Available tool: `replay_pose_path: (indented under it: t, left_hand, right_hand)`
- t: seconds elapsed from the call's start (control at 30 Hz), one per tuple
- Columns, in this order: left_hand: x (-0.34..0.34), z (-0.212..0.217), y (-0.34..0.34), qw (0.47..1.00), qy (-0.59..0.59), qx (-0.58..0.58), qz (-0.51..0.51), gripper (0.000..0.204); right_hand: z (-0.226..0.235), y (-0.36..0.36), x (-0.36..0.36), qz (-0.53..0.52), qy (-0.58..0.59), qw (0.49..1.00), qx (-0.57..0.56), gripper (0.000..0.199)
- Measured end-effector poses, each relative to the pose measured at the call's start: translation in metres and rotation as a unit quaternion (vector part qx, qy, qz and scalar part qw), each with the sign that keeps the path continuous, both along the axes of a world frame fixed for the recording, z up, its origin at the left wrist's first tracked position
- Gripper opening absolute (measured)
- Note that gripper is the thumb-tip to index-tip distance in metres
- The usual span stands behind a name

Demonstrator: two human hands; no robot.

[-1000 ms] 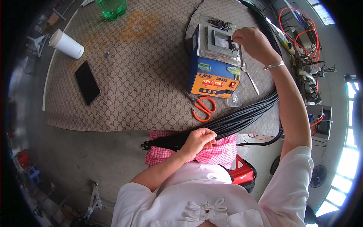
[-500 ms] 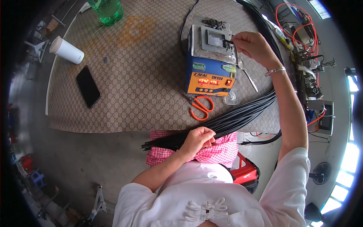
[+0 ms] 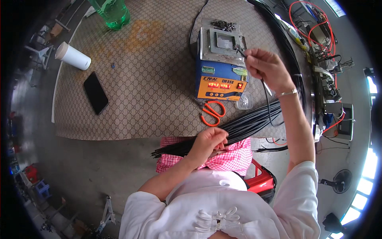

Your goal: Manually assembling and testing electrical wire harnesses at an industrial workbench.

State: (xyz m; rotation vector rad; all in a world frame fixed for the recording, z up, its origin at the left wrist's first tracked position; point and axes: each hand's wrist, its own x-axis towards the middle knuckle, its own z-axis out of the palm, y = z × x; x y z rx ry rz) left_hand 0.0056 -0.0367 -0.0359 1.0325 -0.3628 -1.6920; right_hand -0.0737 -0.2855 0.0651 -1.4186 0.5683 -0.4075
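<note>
My right hand (image 3: 271, 71) pinches a thin black cable (image 3: 267, 104) near its tip, which points left over the right edge of the solder pot (image 3: 223, 84). The cable's length hangs down from the hand in a loop. On top of the blue and orange pot, a square metal well (image 3: 225, 41) holds silvery solder. Over my lap, my left hand (image 3: 207, 145) is closed, thumb against the fingers, against the bundle of black cables (image 3: 251, 126). Whatever those fingers hold is hidden. The bundle runs from my lap up over the table's right side.
Orange-handled scissors (image 3: 215, 113) and a small clear dish (image 3: 244, 101) lie before the pot. Dark scraps (image 3: 223, 25) sit at its back. Leftward are a phone (image 3: 96, 93), a white tumbler (image 3: 73, 56) and a green bottle (image 3: 112, 14). Red hoses (image 3: 332, 40) and machinery stand at right.
My right hand has drawn back from the pot's well, toward me and slightly right, bringing the cable tip with it. My left hand has shifted only slightly.
</note>
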Motion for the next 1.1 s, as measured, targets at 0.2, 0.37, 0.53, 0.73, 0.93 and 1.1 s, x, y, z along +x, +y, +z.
replay_pose_path:
  t: [0.2, 0.37, 0.53, 0.73, 0.93, 1.1]
  left_hand:
    - [0.023, 0.039, -0.035, 0.989, -0.022, -0.074, 0.127, 0.016]
    - [0.024, 0.064, -0.055, 0.977, -0.008, -0.131, 0.168, 0.021]
    - [0.021, 0.08, -0.063, 0.973, 0.044, -0.145, 0.173, 0.024]
    - [0.016, 0.089, -0.064, 0.976, 0.079, -0.138, 0.149, 0.022]
    - [0.016, 0.091, -0.064, 0.979, 0.091, -0.123, 0.138, 0.022]
    - [0.018, 0.092, -0.067, 0.981, 0.099, -0.099, 0.136, 0.02]
  right_hand:
    - [-0.019, 0.037, -0.018, -0.027, -0.091, 0.982, 0.165, 0.014]
    - [-0.027, 0.054, -0.028, -0.025, -0.112, 0.978, 0.174, 0.016]
    - [-0.03, 0.067, -0.039, -0.019, -0.117, 0.975, 0.188, 0.016]
    - [-0.031, 0.081, -0.045, -0.011, -0.124, 0.976, 0.18, 0.016]
    - [-0.032, 0.085, -0.046, -0.019, -0.125, 0.977, 0.173, 0.015]
    - [-0.032, 0.084, -0.047, -0.032, -0.112, 0.98, 0.161, 0.015]
